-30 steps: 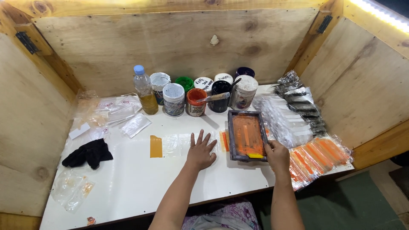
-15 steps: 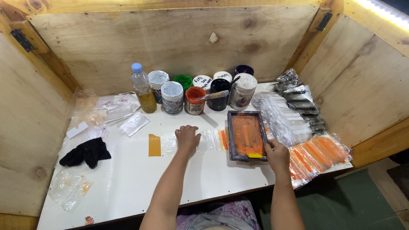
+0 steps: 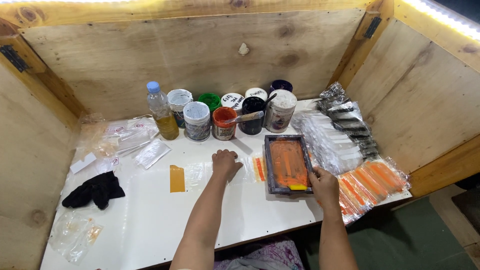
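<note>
Item: printing frame [image 3: 288,163], dark rectangular rim, mesh coated in orange ink. It lies flat on the white table [image 3: 150,225], right of centre, with its long axis running from the near edge toward the back wall. A yellow-edged squeegee [image 3: 298,187] sits across its near short end.

Right hand [image 3: 324,184]: at the frame's near right corner, fingers curled over the rim and touching it, beside the squeegee. This is the nearer of the 2 hands to the frame. Whether it grips the squeegee handle cannot be told.

Left hand [image 3: 225,163]: just left of the frame and apart from it, knuckles up, fingers curled and pressed down on a clear plastic sleeve [image 3: 202,172] lying flat on the table. Whether it pinches the sleeve cannot be told.

Between left hand and frame: a sleeve with orange stripes [image 3: 259,169], touching or nearly touching the frame's left rail.

Left of the sleeve: a yellow-ochre card [image 3: 177,178], then a crumpled black cloth [image 3: 94,189] nearer the left wall.

Behind the hands: a row of ink jars [image 3: 224,123], one orange with a spatula laid across it, and a capped plastic bottle [image 3: 162,111] of amber liquid.

Right of the frame: a stack of printed orange sleeves [image 3: 374,181] at the table edge, with unprinted clear sleeves [image 3: 330,135] fanned out beyond them.

Enclosure: plywood walls [image 3: 200,50] on 3 sides.
</note>
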